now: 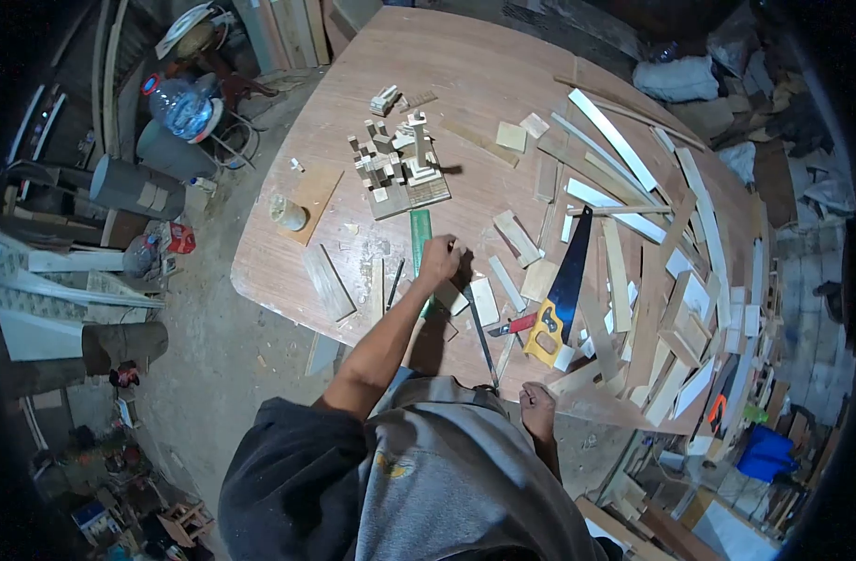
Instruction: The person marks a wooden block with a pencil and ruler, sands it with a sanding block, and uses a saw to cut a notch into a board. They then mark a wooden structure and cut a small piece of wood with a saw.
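My left hand (439, 259) reaches over the table with its fingers curled together. It is above a green ruler (420, 229), which runs out from under it on both sides. Whatever the fingers hold, if anything, is too small or hidden to make out. A long dark metal strip (482, 337) lies just right of the hand, beside a pale wood block (485, 301). My right hand (537, 397) is a loose fist at the table's near edge, and no object shows in it. Nearest to it is a handsaw (561, 290) with a yellow handle.
A small wooden model (405, 164) of stacked blocks stands at the table's middle. To its left is a jar (288, 213) on a thin board (318, 206). Many wood strips (615, 140) are piled along the right side. A red-handled tool (514, 325) lies by the saw.
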Motion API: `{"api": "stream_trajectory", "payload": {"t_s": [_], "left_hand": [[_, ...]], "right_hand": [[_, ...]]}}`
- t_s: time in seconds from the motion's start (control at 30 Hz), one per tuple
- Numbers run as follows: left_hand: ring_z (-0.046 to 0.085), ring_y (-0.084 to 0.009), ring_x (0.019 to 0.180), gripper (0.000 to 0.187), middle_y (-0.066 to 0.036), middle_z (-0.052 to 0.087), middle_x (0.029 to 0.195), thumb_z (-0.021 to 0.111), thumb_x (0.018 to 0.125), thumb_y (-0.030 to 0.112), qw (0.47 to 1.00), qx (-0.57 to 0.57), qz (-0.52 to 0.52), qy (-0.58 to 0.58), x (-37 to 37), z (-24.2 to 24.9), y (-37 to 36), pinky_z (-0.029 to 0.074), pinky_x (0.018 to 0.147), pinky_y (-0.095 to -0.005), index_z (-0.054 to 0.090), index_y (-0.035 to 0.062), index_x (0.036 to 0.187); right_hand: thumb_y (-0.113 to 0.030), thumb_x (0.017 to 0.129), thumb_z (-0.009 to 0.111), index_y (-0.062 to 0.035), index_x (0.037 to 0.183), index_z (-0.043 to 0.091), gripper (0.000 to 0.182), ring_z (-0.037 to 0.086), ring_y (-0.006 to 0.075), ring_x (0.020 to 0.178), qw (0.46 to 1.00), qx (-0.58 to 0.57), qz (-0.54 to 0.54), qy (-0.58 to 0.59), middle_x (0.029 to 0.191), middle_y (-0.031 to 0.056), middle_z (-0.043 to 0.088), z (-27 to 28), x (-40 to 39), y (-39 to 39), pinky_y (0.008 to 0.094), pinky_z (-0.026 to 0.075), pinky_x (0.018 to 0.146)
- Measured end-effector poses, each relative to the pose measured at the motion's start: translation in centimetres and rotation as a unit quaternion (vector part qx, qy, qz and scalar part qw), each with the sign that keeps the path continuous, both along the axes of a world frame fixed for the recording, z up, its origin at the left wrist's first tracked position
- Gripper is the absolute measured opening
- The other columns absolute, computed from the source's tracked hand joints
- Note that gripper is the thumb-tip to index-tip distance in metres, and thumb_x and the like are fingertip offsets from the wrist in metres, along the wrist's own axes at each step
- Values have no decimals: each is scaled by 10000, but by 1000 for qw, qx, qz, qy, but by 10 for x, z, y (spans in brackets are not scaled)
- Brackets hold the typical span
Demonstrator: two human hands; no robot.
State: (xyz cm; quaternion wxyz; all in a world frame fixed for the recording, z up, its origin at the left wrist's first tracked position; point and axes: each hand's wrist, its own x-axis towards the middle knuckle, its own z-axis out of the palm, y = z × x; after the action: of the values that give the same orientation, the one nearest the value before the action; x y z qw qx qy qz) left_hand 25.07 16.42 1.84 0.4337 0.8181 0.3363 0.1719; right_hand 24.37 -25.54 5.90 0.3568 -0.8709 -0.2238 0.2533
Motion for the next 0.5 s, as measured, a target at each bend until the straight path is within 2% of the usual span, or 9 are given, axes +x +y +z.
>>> {"api": "stream_trajectory", "payload": {"t_s": [0.03,0.1,0.13,0.2,0.3,0.37,0.4,0.47,0.5], "left_hand": [[700,-377,749,270,-241,684,767,612,859,113,999,-26,14,-12,-13,17,-12,548,706,-442,652,-35,1081],[702,-301,707,241,-195,694,765,585,911,125,995,-101,9,-19,-43,58,-41,548,682,-396,644,-33,1084],[697,-252,674,214,-168,695,756,563,942,129,988,-151,-14,-14,-57,69,-53,546,664,-374,639,-30,1065],[670,-188,633,179,-103,679,736,501,992,112,957,-282,-50,-44,-82,70,-75,540,648,-343,617,-19,1031],[649,-157,711,147,-82,669,813,490,999,85,932,-356,-48,-55,-111,82,-92,528,699,-319,588,-17,1043],[611,-130,782,138,-85,665,892,536,996,107,915,-394,-37,-84,-123,73,-94,509,732,-295,579,-8,1060],[596,-130,745,143,-64,648,848,590,983,136,897,-438,0,-64,-125,95,-90,496,689,-291,585,5,1040],[599,-120,714,185,-49,642,831,616,983,147,903,-429,-11,-18,-132,81,-66,491,648,-271,574,6,1094],[599,-120,714,185,-49,642,831,616,983,147,903,-429,-14,-21,-134,83,-52,491,648,-271,574,6,1094]], "right_hand": [[-81,894,653,34,1048,685,195,700,260,890,999,10,29,-40,1011,173,710,3,7,9,334,546,811],[-73,885,648,36,1060,682,208,693,278,863,999,16,37,-12,978,181,703,26,21,46,349,545,799],[-65,877,642,38,1072,678,223,687,296,837,999,16,36,18,945,188,697,32,27,60,363,545,786],[-83,885,652,31,1108,676,251,679,266,808,996,65,51,35,916,165,696,23,41,82,348,542,774],[-71,869,667,1,1177,662,317,672,238,827,989,17,128,79,974,154,690,61,50,146,345,536,754],[-101,835,740,-26,1269,618,456,598,176,754,978,99,177,49,994,106,666,66,44,179,293,523,726],[-101,835,740,-26,1269,618,456,598,176,754,978,100,180,43,994,106,666,74,36,196,293,523,726],[-75,814,735,-66,1301,615,501,597,185,768,965,135,216,64,1051,128,633,92,16,230,316,507,695],[-93,810,753,-64,1311,609,522,566,186,729,959,156,232,43,990,115,632,88,8,244,312,500,683]]}}
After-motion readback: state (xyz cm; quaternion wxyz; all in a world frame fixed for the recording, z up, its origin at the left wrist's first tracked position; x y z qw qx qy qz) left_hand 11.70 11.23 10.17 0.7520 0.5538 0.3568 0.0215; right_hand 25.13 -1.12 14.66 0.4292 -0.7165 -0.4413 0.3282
